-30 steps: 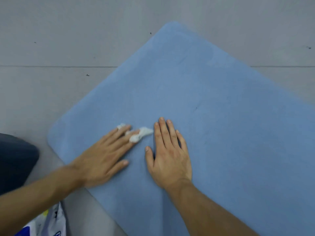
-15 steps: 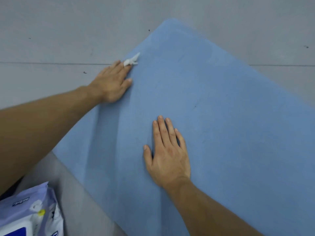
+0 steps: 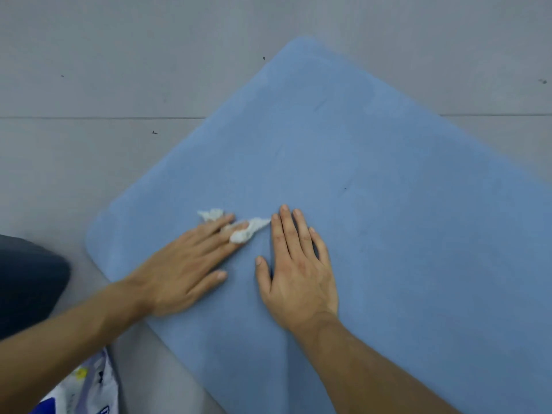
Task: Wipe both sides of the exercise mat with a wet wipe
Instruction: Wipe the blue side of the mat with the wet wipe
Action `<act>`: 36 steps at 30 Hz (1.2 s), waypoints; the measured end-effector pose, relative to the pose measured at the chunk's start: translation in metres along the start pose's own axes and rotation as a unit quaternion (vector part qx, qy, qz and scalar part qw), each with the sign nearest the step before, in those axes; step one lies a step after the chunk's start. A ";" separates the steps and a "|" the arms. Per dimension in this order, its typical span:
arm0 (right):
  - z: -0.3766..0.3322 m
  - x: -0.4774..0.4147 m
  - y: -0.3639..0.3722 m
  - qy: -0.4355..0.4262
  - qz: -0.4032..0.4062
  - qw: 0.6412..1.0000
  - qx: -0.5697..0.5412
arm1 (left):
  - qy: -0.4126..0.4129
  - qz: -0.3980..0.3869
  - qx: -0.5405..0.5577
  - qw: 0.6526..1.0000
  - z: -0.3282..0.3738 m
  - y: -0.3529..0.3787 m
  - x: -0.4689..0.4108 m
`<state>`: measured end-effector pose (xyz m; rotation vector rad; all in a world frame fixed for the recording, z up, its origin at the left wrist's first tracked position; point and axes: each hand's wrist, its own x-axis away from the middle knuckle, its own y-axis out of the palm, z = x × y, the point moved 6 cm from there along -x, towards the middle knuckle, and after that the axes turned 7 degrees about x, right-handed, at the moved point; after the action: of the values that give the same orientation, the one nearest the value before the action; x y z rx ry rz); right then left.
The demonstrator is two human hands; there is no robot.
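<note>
Blue exercise mat lies on grey floor, left hand flat pressing the wet wipe, right hand spread flat.

Plain grey floor, smooth and matte. Crossed from left to right by one thin dark seam. Dotted here and there with a few small dark specks. Lit softly and evenly.

The exercise mat was a plain light-blue sheet with rounded corners. It lay flat on the grey floor, turned diagonally, one corner pointing away. The wet wipe was a small crumpled white wad with ragged ends, resting on the mat near its left corner, pressed under the left hand's fingers.
</note>
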<state>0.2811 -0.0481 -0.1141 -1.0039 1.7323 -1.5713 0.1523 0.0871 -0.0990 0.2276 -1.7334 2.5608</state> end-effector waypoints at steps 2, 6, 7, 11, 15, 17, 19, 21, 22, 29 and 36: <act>0.000 0.000 0.000 -0.001 0.001 1.000 0.004 | 0.021 -0.010 -0.004 1.000 0.010 0.002 0.020; -0.001 0.000 0.000 0.000 0.002 1.000 0.006 | 0.042 -0.036 -0.042 0.998 -0.008 -0.002 0.006; -0.001 0.000 0.000 0.002 0.003 1.000 0.005 | 0.028 -0.039 -0.039 0.998 -0.020 -0.005 -0.007; 0.000 0.000 0.000 0.006 0.003 1.000 0.000 | -0.042 -0.022 -0.002 0.999 -0.070 -0.026 -0.084; 0.000 0.000 0.000 0.003 -0.001 1.000 -0.004 | -0.126 -0.004 0.019 0.992 -0.102 -0.051 -0.148; 0.000 0.000 -0.001 0.002 -0.003 1.000 -0.004 | -0.179 0.014 0.032 0.983 -0.119 -0.061 -0.161; 0.000 -0.001 -0.001 0.002 -0.001 1.000 -0.006 | -0.198 0.029 0.040 0.979 -0.128 -0.063 -0.160; 0.001 0.000 -0.001 0.003 -0.002 1.000 -0.006 | -0.168 0.038 0.034 0.984 -0.119 -0.058 -0.146; 0.000 0.000 -0.001 0.003 -0.001 1.000 -0.007 | -0.150 0.039 0.032 0.987 -0.109 -0.052 -0.135; 0.000 -0.001 -0.001 0.001 -0.002 1.000 -0.001 | -0.056 0.016 0.011 0.998 -0.025 -0.006 -0.019; 0.000 -0.001 0.001 0.001 -0.005 1.000 0.001 | -0.091 0.004 -0.016 0.996 -0.037 -0.010 -0.007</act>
<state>0.2814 -0.0473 -0.1147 -1.0133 1.7299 -1.5804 0.1568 0.1258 -0.1042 0.4678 -1.8337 2.5886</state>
